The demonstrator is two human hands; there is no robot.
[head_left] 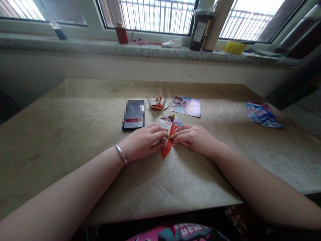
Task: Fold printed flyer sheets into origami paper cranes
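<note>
A folded piece of printed paper [168, 134], red, white and blue, lies on the brown table [75, 134] right in front of me. My left hand [141, 142], with a silver bangle on the wrist, pinches its left side with bent fingers. My right hand [194, 138] presses and pinches its right side, fingers close together. Both hands meet over the paper's middle. Just beyond lies a finished folded paper figure [157, 102] in red and white.
A dark phone [134, 114] lies left of the paper. A flat printed sheet [186, 106] rests behind it, and crumpled blue printed paper [262, 114] at the far right. The stone windowsill [100, 47] carries a red cup [122, 34], a dark jar [200, 30] and a yellow item [235, 47].
</note>
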